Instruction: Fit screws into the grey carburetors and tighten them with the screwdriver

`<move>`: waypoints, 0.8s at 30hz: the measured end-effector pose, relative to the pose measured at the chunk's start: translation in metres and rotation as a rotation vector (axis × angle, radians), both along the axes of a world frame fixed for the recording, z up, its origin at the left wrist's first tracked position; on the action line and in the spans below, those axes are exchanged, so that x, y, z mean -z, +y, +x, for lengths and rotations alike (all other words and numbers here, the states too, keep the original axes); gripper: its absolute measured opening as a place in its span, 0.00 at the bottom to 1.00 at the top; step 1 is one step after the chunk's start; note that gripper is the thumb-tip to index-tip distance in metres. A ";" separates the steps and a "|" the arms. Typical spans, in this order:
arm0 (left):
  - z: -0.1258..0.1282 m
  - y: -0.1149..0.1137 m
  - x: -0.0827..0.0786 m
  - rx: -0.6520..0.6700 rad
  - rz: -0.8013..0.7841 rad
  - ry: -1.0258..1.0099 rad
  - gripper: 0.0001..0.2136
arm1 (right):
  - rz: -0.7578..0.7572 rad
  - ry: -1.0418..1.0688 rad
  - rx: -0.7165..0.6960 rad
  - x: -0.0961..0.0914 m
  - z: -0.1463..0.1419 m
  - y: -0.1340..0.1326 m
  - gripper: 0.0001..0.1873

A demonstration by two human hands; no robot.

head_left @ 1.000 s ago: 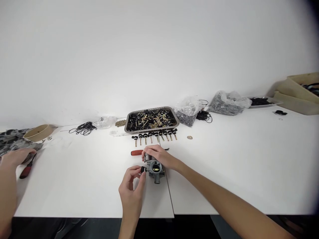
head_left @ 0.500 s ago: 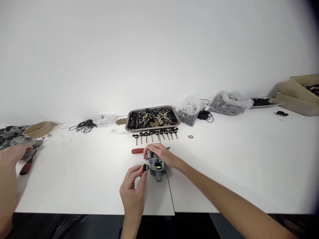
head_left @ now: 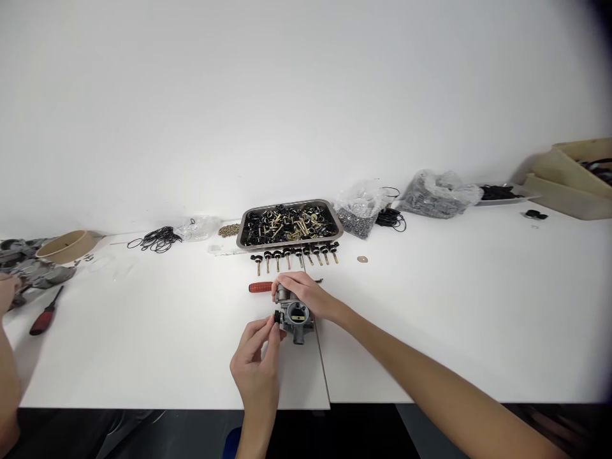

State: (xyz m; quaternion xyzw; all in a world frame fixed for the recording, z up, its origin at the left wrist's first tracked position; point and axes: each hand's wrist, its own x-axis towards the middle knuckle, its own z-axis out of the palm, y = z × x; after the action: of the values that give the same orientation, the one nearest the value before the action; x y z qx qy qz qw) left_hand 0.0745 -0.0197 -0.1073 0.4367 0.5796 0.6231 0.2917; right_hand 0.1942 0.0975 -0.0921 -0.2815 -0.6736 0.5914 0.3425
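A grey metal carburetor stands on the white table with its round bore facing me; a brass-coloured piece shows inside. My right hand is wrapped over its top and far side, gripping it. Between thumb and fingertips my left hand pinches a black-knobbed screw at the carburetor's left side. The screw's knob meets the body there, and its shaft is hidden. Behind my right hand lies a screwdriver with a red handle, partly covered. Several similar black-headed brass screws form a row beyond it.
A metal tray of loose screws sits at the back, flanked by plastic bags and black rings. A second screwdriver lies left, near a co-worker's hand and grey parts. A beige bin stands far right.
The black knob sits closer against the carburetor, my left fingers having moved in with it. The co-worker's hand has drawn left. The whole view has shifted slightly.
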 end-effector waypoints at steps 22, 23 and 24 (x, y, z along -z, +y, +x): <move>-0.039 0.021 -0.005 0.241 -0.187 0.022 0.14 | 0.058 -0.068 -0.009 -0.001 0.002 0.002 0.20; -0.039 0.021 -0.006 0.249 -0.179 0.029 0.13 | 0.059 -0.067 -0.009 -0.001 0.002 0.002 0.20; -0.038 0.021 -0.007 0.260 -0.173 0.034 0.13 | 0.060 -0.067 -0.010 -0.002 0.002 0.001 0.20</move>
State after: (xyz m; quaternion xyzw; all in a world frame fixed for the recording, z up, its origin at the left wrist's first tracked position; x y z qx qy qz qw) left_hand 0.0362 0.0012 -0.1006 0.4917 0.5745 0.5206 0.3964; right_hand 0.1962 0.0990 -0.0905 -0.2876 -0.7035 0.5628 0.3251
